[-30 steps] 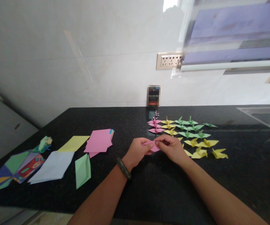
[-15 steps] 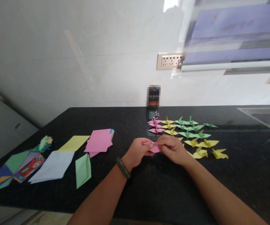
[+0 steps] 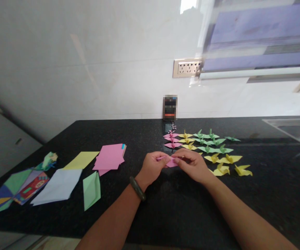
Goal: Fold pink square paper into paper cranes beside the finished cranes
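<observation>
Between both hands is a small piece of folded pink paper (image 3: 172,162), partly covered by the fingers. My left hand (image 3: 153,168) pinches its left side, with a dark bangle on that wrist. On the other side, my right hand (image 3: 192,165) grips the paper between thumb and fingers, the thumbs close together. Just beyond the hands stand pink paper cranes (image 3: 173,145) in a short column. Beside them are yellow cranes (image 3: 189,146) and several green cranes (image 3: 211,142). More yellow cranes (image 3: 229,158) lie right of my right hand.
Left on the black counter (image 3: 150,211) lie a pink paper stack (image 3: 109,157), a yellow sheet (image 3: 81,160), white sheets (image 3: 58,185), a folded green paper (image 3: 91,191) and a colourful packet (image 3: 11,189). A pixelated object (image 3: 170,107) leans on the wall below a socket panel (image 3: 187,68).
My fingers have shifted slightly on the pink paper, and a folded edge now shows by my left fingers. Both hands stay in about the same place; the view has moved slightly.
</observation>
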Demonstrator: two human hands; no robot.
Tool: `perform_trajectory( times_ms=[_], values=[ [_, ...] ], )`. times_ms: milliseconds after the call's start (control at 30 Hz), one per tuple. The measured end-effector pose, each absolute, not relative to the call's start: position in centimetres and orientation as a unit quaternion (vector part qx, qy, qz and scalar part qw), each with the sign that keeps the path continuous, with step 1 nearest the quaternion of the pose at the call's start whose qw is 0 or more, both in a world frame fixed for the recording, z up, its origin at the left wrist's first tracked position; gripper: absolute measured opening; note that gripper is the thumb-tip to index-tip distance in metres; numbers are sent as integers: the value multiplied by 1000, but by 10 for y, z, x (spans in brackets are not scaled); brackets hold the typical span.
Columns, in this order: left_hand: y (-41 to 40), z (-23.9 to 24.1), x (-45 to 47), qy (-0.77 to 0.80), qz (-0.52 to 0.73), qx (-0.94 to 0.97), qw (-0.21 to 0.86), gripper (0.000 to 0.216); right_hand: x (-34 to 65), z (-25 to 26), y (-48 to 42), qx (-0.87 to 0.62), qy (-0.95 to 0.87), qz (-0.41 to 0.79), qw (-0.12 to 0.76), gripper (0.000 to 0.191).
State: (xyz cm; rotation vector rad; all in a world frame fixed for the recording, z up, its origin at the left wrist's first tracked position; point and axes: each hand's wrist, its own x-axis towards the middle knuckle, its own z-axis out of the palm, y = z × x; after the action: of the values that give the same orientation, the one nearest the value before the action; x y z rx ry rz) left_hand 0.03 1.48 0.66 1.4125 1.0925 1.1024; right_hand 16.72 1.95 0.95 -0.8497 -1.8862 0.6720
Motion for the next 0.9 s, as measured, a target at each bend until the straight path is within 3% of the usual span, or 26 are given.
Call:
perform_trajectory(
  times_ms=[167,900],
  values=[
    [14,5,-1,443,460,616,462,23,165,9,19,-415,-751,275,435,13],
    [12,6,0,473,473,626,400,22,163,10,19,-365,-788,252,428,17]
  ],
)
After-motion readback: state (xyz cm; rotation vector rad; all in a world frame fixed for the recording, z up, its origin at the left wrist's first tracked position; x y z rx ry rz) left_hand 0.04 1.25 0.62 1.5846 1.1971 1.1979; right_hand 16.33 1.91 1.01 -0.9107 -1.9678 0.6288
